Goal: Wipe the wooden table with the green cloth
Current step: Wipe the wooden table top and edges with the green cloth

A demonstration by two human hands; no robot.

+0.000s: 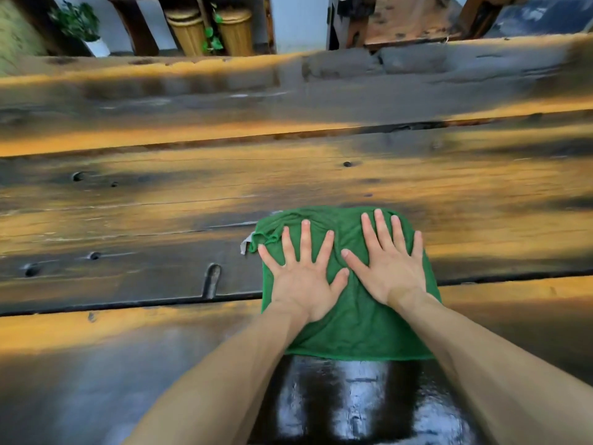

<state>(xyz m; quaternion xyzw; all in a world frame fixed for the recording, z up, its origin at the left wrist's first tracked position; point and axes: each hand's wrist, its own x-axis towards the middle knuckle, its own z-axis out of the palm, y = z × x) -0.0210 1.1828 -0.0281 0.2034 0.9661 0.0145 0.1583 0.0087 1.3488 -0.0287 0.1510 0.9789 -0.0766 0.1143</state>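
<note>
Both hands lie flat with fingers spread on the green cloth (353, 316), the left hand (303, 277) beside the right hand (390, 268); neither grip closes on it, palms only pressing. The cloth sits on the near middle of the wooden counter (160, 203), across a plank seam. Beyond the far edge stand two wicker baskets (211, 30) and a potted plant (81, 25), well apart.

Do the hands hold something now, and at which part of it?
Nothing is gripped. The left hand and right hand lie flat, fingers spread, pressing on the upper half of the green cloth spread on the dark wooden table.
</note>
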